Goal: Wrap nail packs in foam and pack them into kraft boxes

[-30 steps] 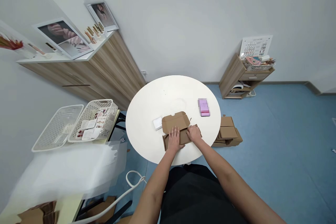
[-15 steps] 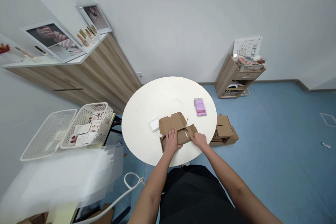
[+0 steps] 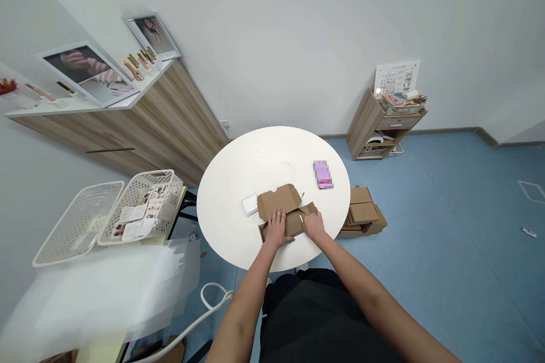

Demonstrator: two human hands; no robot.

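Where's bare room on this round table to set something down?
Widest: the far part of the white table, beyond the cardboard box and left of the purple item. Smaller: left of the white object, toward the table's edge. Crowded: the near middle, where your left hand and right hand touch the box.

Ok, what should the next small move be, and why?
I'd probably have the right hand work the cardboard box's right end into shape: it's at that end, the left hand rests spread on the box, and the lid is open.
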